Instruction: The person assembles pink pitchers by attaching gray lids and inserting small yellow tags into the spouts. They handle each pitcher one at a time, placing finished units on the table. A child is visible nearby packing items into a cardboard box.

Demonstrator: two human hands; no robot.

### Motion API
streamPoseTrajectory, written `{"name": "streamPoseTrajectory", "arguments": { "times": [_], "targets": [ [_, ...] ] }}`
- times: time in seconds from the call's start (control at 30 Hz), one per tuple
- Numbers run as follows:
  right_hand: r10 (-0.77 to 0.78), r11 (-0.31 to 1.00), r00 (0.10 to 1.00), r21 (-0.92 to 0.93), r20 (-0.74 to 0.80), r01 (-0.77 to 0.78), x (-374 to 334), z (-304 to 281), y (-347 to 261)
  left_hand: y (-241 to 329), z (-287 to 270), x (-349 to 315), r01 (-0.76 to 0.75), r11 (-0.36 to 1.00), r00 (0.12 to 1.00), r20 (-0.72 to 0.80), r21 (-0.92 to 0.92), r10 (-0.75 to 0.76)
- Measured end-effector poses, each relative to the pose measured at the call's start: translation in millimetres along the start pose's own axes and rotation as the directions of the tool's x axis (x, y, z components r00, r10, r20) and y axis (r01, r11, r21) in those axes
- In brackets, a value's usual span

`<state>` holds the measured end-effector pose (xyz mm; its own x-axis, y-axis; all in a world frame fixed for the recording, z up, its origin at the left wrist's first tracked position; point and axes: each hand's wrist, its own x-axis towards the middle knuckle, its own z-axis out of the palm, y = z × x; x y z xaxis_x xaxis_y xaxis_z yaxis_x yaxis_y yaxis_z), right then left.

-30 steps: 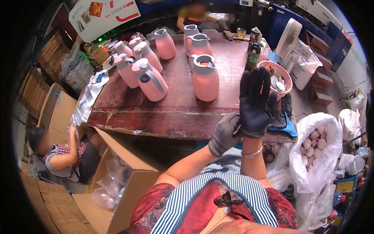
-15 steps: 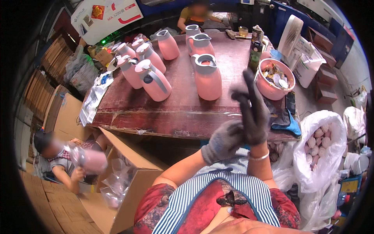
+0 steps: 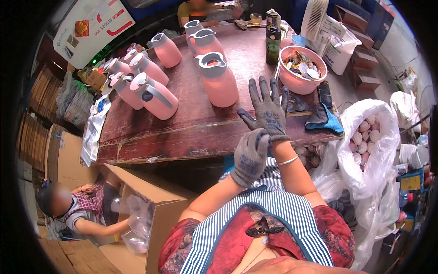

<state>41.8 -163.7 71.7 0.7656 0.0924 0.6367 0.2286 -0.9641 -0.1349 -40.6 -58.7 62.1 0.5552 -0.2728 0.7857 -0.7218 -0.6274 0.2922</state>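
While a blue-and-white striped apron (image 3: 220, 211) over a red patterned top (image 3: 178, 244) takes up the lower middle of the frame, the gloved left hand (image 3: 249, 159), just above it, is curled, its fingers pinching the cuff of the right glove (image 3: 272, 121). That gray glove, dark at the fingertips, is on the right hand (image 3: 268, 112), right of the frame's center, which is raised with fingers and thumb spread and its back showing; a bracelet (image 3: 288, 160) circles the bare wrist below. At lower left stands an open cardboard box (image 3: 171, 219) with clear plastic bags (image 3: 137, 221), and a co-worker (image 3: 91, 203) reaches an arm into it. At right, a white plastic sack (image 3: 360, 185) holds pale pink round pieces (image 3: 365, 141). On the dark red table (image 3: 196, 123), a blue-and-gray cloth (image 3: 326, 121) lies at the near right edge; an uncapped pink jug (image 3: 220, 85) stands upper center, two more behind it, and other pink jugs (image 3: 157, 98) cluster at upper left. Toward upper right are a pink bucket (image 3: 301, 86) of mixed small pieces and a dark green bottle (image 3: 273, 48). Beyond, another person (image 3: 194, 13) shows at the top edge.
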Motion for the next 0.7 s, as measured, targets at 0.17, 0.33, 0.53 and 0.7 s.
{"name": "streamPoseTrajectory", "arguments": {
  "times": [0.17,0.33,0.53,0.7],
  "targets": [
    [-0.125,0.968,0.947,0.247,0.295,0.050,-19,-2,17,2,-15,7,0.417,0.782,0.851,0.502,-0.463,-0.156],
    [-0.098,0.433,0.982,0.896,0.159,-0.102,-27,-1,-2,11,-1,-9,0.122,0.918,0.910,0.413,-0.378,0.049],
    [0.369,0.929,0.919,-0.028,0.137,-0.369,29,111,82,-39,8,-19,0.344,0.887,0.915,0.324,-0.309,-0.242],
    [0.520,0.840,0.797,-0.351,0.307,-0.413,57,199,130,-97,10,-53,0.401,0.892,0.905,0.246,-0.211,-0.348]
  ]
}}
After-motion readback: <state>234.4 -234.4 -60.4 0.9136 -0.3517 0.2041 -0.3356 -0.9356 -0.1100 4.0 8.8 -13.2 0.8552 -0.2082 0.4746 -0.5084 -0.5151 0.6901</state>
